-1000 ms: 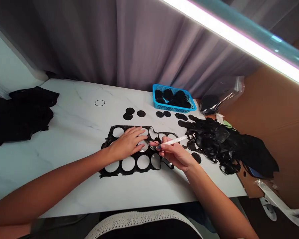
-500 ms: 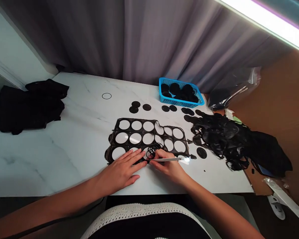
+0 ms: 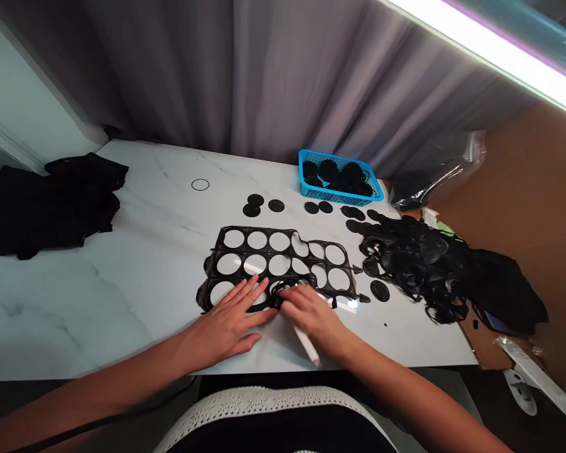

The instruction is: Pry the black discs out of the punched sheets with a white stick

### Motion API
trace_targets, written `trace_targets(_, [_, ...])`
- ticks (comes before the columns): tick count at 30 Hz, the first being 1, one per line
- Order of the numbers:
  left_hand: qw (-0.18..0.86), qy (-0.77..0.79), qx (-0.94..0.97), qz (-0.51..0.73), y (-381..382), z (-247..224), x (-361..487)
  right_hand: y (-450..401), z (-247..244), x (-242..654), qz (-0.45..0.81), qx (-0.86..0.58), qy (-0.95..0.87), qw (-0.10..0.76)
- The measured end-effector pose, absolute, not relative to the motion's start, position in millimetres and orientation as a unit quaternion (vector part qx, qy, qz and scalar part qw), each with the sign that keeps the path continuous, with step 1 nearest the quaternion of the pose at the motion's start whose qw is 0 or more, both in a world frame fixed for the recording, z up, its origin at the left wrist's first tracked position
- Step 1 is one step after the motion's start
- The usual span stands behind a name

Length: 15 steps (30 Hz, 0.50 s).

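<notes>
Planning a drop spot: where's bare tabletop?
Widest: tabletop between the black cloth on the left and the holed sheet. Smaller: near edge, between right hand and scrap heap, bar one black speck. Crowded: at the sheet, around left hand and right; toward the blue basket, among loose discs.

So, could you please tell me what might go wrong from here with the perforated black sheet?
The left hand lies flat on the black sheet, near the right hand; if the hidden end of the white tool is sharp, a slip might catch the fingers. The sheet's thin webbing could tear if pulled. The loose disc might get lost in the dark heap beside it.
</notes>
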<state>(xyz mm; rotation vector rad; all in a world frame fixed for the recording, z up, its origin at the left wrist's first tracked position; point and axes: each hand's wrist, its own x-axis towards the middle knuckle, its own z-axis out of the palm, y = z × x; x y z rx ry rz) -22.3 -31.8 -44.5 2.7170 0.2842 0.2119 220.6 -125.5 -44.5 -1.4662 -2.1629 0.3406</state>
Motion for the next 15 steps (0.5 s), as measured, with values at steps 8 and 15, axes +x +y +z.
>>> trace_targets(8, [0.215, 0.104, 0.969, 0.061, -35, -37, -26, -62, -16, 285, 0.279, -0.696, -0.423, 0.508])
trace_targets(15, [0.304, 0.201, 0.923, 0.127, -12, -10, -4, -57, 0, 261, 0.623, -0.509, -0.24, 0.544])
